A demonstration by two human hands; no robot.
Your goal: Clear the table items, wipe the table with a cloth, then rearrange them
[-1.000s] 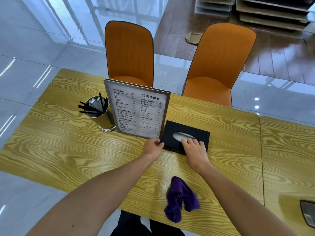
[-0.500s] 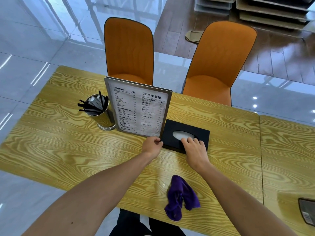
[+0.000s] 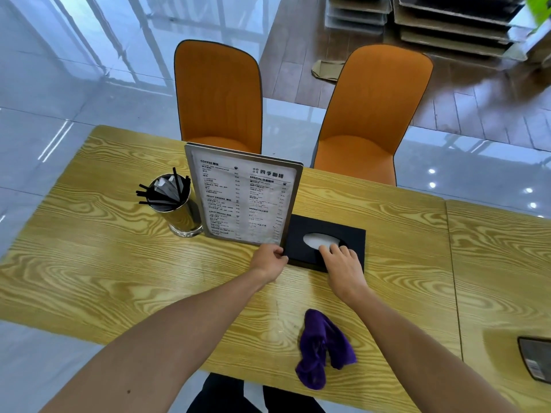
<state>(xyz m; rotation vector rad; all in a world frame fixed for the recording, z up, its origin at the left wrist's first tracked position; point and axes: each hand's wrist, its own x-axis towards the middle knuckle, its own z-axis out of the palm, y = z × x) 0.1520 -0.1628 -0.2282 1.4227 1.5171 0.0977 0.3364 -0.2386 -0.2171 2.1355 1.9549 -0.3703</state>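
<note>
A framed menu stand [image 3: 243, 198] stands upright in the middle of the wooden table [image 3: 89, 263]. My left hand [image 3: 269, 260] grips its lower right corner. Right beside it lies a flat black tissue box [image 3: 301, 239] with a white tissue in its oval slot. My right hand [image 3: 343, 263] rests on the box's near edge, fingers over the slot. A steel cup of black straws and packets [image 3: 174, 204] stands left of the menu. A crumpled purple cloth [image 3: 322, 347] lies near the table's front edge, apart from both hands.
Two orange chairs [image 3: 219, 96] [image 3: 372, 114] face the table's far side. A second table [image 3: 501, 263] joins on the right, with a dark flat object [image 3: 536, 362] at its near right edge. Stacked trays sit on the wooden floor behind.
Both hands stay on the menu stand and tissue box. The view has shifted slightly; nothing on the table has visibly moved.
</note>
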